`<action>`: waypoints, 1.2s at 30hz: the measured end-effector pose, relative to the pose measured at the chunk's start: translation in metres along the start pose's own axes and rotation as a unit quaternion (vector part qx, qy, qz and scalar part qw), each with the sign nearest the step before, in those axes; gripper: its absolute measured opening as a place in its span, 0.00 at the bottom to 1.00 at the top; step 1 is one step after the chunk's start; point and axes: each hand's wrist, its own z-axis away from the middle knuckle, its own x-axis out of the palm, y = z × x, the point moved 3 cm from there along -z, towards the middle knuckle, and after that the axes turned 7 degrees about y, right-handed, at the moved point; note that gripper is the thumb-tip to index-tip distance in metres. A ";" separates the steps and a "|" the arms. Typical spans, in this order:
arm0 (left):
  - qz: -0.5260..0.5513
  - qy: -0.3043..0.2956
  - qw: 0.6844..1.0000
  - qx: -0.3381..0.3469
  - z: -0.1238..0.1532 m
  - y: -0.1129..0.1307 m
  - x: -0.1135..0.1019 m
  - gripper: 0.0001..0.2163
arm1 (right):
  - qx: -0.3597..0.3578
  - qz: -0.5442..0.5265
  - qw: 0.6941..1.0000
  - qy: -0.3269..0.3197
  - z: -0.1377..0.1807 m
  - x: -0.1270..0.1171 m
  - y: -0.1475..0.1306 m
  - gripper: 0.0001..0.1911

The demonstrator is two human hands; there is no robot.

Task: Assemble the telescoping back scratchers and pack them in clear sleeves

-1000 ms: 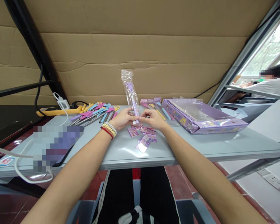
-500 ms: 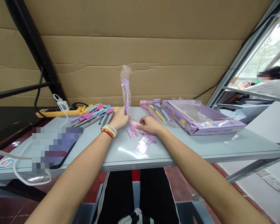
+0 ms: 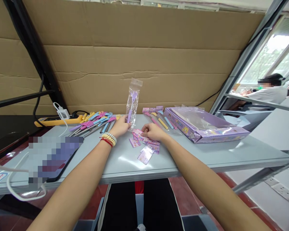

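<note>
My left hand (image 3: pixel 120 126) grips the lower end of a clear plastic bag (image 3: pixel 133 102) that stands upright and holds a purple hand-shaped back scratcher. My right hand (image 3: pixel 152 131) rests on the grey table (image 3: pixel 188 154), its fingers curled and pinching one of several small purple label cards (image 3: pixel 145 147) spread in front of it. Bracelets circle my left wrist. A pile of loose back scratchers (image 3: pixel 96 119) in pink, blue, yellow and purple lies just left of my left hand.
A purple box (image 3: pixel 204 128) with clear film lies at the right, with several bagged scratchers (image 3: pixel 160 120) beside it. A yellow power strip (image 3: pixel 59 121) and white charger sit at the back left. A cardboard wall stands behind. A person sits far right beyond a metal frame.
My right hand let go of the bag and dropped to the label cards. My left hand kept the bagged scratcher, turning it upright and then tilting it a little to the right.
</note>
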 end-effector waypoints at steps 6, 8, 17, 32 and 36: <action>-0.173 0.014 0.980 0.099 0.006 0.009 -0.003 0.12 | -0.028 0.068 0.997 0.019 0.002 -0.016 0.003 0.12; -0.257 0.014 0.957 0.132 0.009 0.014 -0.003 0.14 | -0.019 0.082 0.996 -0.023 0.004 -0.024 0.006 0.16; -0.329 -0.010 0.931 0.159 0.011 0.014 0.000 0.15 | 0.000 0.074 0.987 -0.145 0.005 -0.027 0.018 0.13; -0.363 -0.027 0.915 0.176 0.013 0.016 0.001 0.18 | -0.028 0.033 0.999 0.010 0.000 -0.035 0.014 0.09; -0.352 -0.025 0.919 0.176 0.012 0.016 0.001 0.18 | 0.005 -0.046 0.991 0.127 -0.001 -0.040 0.015 0.05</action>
